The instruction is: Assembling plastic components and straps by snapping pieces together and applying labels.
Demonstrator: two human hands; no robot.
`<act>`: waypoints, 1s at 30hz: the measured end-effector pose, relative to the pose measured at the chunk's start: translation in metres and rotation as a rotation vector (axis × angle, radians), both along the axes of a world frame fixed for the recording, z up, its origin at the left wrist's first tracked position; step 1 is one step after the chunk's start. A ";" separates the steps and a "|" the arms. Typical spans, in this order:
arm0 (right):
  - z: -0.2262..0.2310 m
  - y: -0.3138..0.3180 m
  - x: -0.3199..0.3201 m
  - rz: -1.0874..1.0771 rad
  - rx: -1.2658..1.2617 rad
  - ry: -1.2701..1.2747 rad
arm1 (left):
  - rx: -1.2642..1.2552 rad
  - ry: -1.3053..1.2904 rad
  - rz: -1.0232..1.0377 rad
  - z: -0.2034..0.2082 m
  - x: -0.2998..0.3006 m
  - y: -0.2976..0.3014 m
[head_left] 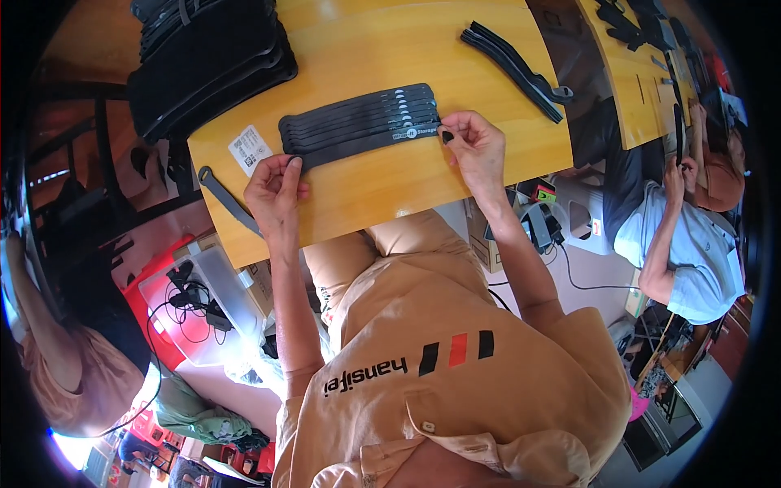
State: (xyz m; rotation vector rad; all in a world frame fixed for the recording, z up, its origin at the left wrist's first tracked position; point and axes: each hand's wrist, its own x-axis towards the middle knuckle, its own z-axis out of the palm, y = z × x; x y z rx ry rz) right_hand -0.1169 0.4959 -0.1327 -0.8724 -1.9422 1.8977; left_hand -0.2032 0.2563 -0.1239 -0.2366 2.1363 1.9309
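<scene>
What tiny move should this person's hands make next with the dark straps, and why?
I'd guess easing the front strap into line with the overlapping straps behind it. The left hand pinches its left end and the right hand appears to hold its right end, so both could adjust it together, while the straps behind lie in neat, stepped rows.

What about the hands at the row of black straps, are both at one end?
No, the left hand is at the left end of the strap row, and the right hand at its right end.
</scene>
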 end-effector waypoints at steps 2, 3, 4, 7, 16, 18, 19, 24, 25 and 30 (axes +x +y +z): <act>0.001 -0.001 -0.001 -0.002 0.005 0.009 | 0.000 -0.003 0.006 0.000 0.000 0.001; 0.002 -0.001 -0.001 -0.006 -0.004 0.001 | -0.004 -0.001 0.010 0.000 0.000 0.001; 0.002 -0.001 -0.001 -0.010 -0.012 -0.007 | -0.007 0.002 0.013 0.000 0.000 0.001; -0.001 0.000 -0.001 0.002 0.008 0.006 | -0.027 0.015 0.015 -0.002 0.000 0.002; -0.005 0.000 0.000 -0.002 0.001 -0.003 | -0.018 0.025 0.026 -0.007 0.000 0.001; -0.005 0.000 0.001 -0.004 0.010 -0.011 | -0.018 0.027 0.018 -0.009 -0.001 -0.001; -0.005 0.001 0.000 0.003 0.017 -0.013 | -0.021 0.034 0.017 -0.010 -0.001 -0.001; -0.005 0.001 -0.001 0.001 0.042 -0.010 | -0.014 0.022 0.016 -0.010 -0.001 -0.001; -0.005 0.001 -0.002 0.000 0.044 -0.009 | -0.006 0.025 0.011 -0.010 -0.002 -0.001; -0.004 0.001 -0.002 0.020 0.051 -0.050 | -0.013 0.016 0.021 -0.007 -0.001 0.001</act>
